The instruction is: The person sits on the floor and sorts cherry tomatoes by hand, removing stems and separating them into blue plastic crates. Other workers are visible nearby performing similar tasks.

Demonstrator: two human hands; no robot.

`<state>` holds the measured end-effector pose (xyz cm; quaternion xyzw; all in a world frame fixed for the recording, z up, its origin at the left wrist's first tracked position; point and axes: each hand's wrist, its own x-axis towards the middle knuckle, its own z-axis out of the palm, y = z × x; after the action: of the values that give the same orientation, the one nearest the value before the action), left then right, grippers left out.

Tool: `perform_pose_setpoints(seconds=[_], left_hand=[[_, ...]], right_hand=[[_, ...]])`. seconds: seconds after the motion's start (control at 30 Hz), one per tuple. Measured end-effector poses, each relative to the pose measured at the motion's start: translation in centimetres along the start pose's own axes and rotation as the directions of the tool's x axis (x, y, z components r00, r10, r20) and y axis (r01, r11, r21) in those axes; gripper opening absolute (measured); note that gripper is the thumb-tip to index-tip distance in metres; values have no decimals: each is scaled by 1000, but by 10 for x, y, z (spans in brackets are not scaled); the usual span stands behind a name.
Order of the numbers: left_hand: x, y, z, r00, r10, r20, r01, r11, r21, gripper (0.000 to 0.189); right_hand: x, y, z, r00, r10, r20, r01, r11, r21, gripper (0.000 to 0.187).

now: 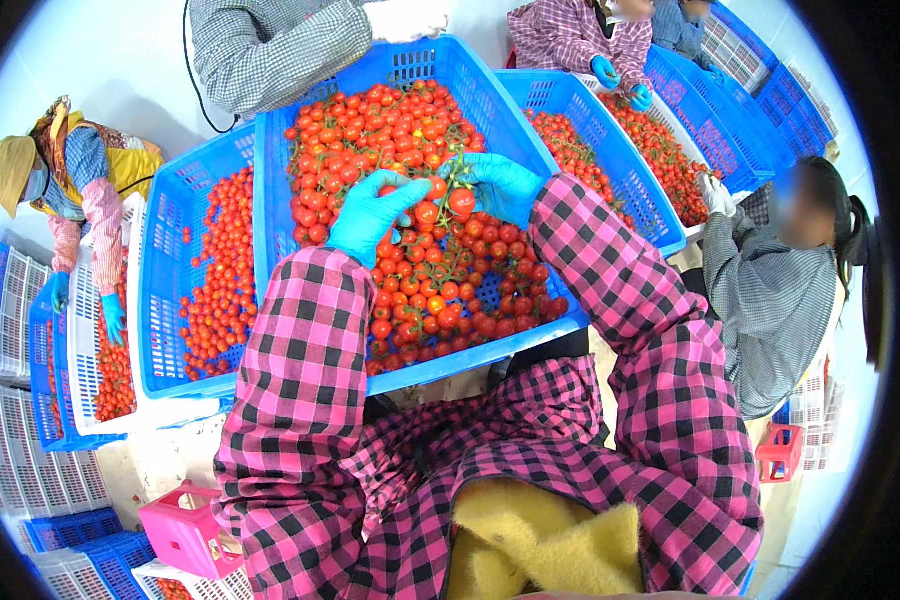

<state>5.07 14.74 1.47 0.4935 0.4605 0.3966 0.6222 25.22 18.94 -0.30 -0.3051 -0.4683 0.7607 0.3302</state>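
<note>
Both of my hands wear blue gloves and meet above a blue plastic crate [487, 352] full of red cherry tomatoes [375, 120]. My right hand [501, 184] grips the green stem of a truss of cherry tomatoes [462, 201], several fruits hanging from it. On the same truss, the thumb and forefinger of my left hand [379, 214] pinch one cherry tomato [436, 187]. Loose tomatoes fill the back of the crate. Towards its front, green stems run among the fruit, and the crate's perforated floor shows in a gap.
Left stands a blue crate [166, 300] of loose cherry tomatoes; right, another blue crate [649, 202] with tomatoes on stems. Co-workers in sleeves and gloves surround the crates. A pink plastic stool [176, 529] stands lower left, near stacked white crates [34, 450]. A red stool [780, 452] is at right.
</note>
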Motion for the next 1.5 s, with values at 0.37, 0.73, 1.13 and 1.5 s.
perform_pose_setpoints(seconds=[0.37,0.73,1.13,1.5], left_hand=[[-3,5,0,983,-71,169,119,948,-296,23],[1,2,-11,947,-79,312,244,809,-535,38],[-43,28,-99,952,204,-226,-299,767,-568,24],[-132,-143,-260,653,-390,-649,4,859,-512,50]], right_hand=[[-11,-13,21,995,-30,91,12,982,189,21],[-20,-28,21,985,-149,87,131,974,185,30],[-75,-55,-49,839,-509,-192,532,840,100,32],[-87,-32,-73,683,-594,-425,74,635,-769,32]])
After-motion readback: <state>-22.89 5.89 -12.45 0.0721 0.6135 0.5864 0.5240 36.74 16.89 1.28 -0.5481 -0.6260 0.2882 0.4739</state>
